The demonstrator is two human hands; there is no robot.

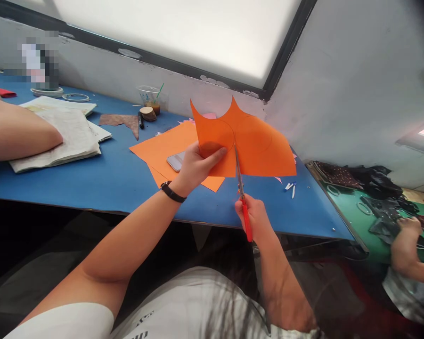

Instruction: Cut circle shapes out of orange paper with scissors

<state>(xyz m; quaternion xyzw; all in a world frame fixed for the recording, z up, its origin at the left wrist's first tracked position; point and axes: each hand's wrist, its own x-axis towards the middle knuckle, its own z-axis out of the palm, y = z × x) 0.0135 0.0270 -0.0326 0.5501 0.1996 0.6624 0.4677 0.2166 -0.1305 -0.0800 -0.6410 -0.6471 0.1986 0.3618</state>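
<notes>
My left hand (202, 165) is closed on the left part of an orange paper sheet (261, 141), thumb in front and fingers behind it. Curved cut-outs run along the sheet's top edge, and faint round outlines are drawn on it. Red-handled scissors (246, 219) are gripped in my right hand (257, 214). Their blades point up into the paper from its lower edge, along a slit between the two outlined circles. Behind my left hand, more orange paper (166, 146) lies on the blue table (127, 188), with a phone (175, 161) on top, partly hidden by my hand.
Near the wall stand a plastic cup (151, 100) with a green straw, a wood slice (147, 113) and a black marker (141, 120). Another person's arm (21, 127) rests on folded cloths (60, 136) at left. A person's hand (410, 226) works at the green table (378, 245) at right.
</notes>
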